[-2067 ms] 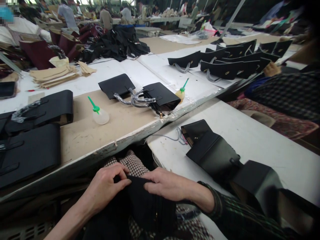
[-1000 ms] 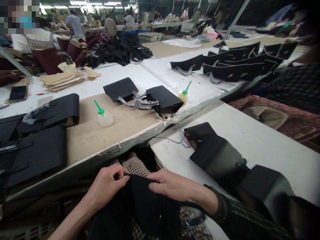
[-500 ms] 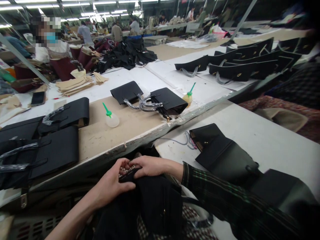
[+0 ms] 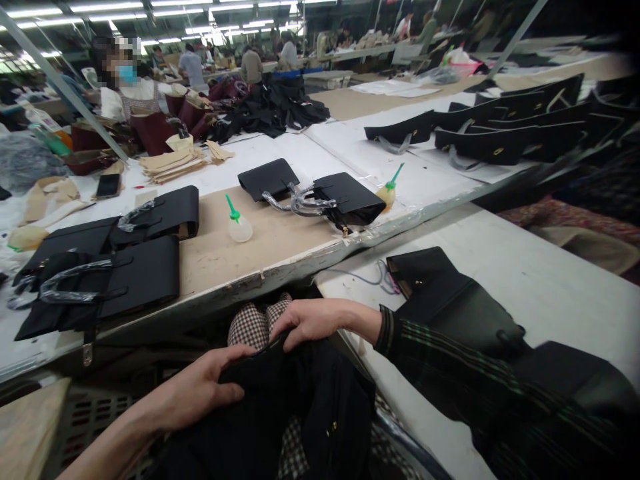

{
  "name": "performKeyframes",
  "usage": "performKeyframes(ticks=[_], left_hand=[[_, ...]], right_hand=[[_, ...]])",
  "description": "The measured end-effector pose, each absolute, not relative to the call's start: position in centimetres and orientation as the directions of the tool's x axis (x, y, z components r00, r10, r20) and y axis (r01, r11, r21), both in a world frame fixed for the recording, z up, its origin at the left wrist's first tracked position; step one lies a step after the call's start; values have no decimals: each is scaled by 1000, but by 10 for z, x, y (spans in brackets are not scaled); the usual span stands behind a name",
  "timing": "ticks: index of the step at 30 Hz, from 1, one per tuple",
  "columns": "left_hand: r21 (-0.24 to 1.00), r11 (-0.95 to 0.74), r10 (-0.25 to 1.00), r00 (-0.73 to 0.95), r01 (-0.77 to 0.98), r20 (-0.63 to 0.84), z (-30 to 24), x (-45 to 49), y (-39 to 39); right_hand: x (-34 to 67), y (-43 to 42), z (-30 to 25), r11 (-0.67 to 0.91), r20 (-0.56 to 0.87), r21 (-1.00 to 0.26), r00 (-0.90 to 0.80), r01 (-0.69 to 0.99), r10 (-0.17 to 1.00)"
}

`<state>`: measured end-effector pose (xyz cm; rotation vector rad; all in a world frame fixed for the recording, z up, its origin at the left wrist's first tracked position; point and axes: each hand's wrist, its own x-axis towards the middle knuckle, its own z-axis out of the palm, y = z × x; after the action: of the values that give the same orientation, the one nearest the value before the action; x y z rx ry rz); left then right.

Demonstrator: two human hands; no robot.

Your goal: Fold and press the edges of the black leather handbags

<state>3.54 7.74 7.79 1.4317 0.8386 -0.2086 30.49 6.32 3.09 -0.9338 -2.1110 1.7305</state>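
One clear bottle (image 4: 241,229) with a green spout sits on the brown-covered tabletop (image 4: 213,263). Right of it lie two black panels (image 4: 347,190) with wrapped handles (image 4: 300,202) between them, and beyond these one amber bottle (image 4: 387,195), also green-spouted. Left of the clear bottle are at least two black bags (image 4: 167,213), overlapping too much for a sure count; one phone (image 4: 109,186) and one stack of tan pieces (image 4: 173,165) lie behind and left of it. Well behind the clear bottle is a black heap (image 4: 280,107), with one co-worker (image 4: 133,97) farther left.

Nearer the person than the clear bottle, past the tabletop's worn front edge, the limp black bag (image 4: 255,393) hangs over checked cloth (image 4: 247,327). It looks soft and creased, with small gold-coloured hardware (image 4: 333,428). Two hands are on it: the right hand's (image 4: 313,320) grip is clamped on the upper edge, and the left hand (image 4: 215,383) has that edge between spread thumb and fingers. Right of the clear bottle and nearer, folded black pieces (image 4: 463,310) lie on the side tabletop (image 4: 540,267), partly behind the plaid sleeve (image 4: 450,363).
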Motion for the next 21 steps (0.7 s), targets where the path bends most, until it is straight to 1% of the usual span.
performKeyframes(ticks=[2,4,7,10,12,16,21], left_hand=[[781,232,335,706,579,-623,67,35,74],[802,201,358,720,562,-595,59,37,72],[811,-4,418,737,586,-531,55,44,72],[740,-210,451,735,639,-507,56,51,73],[705,-284,452,739,650,-500,56,54,74],[700,-312,451,748,643,-487,51,55,74],[712,-307,453,755,631,-473,43,55,72]], right_hand=[[303,57,21,14,-192,-966,-749,259,634],[300,54,11,-17,-167,-978,-740,206,652],[296,54,5,30,-145,-975,-730,221,668],[294,57,7,111,-137,-949,-706,294,695],[293,58,10,151,-123,-937,-700,316,704],[293,55,10,142,-113,-944,-698,296,707],[290,54,5,76,-163,-948,-675,310,719]])
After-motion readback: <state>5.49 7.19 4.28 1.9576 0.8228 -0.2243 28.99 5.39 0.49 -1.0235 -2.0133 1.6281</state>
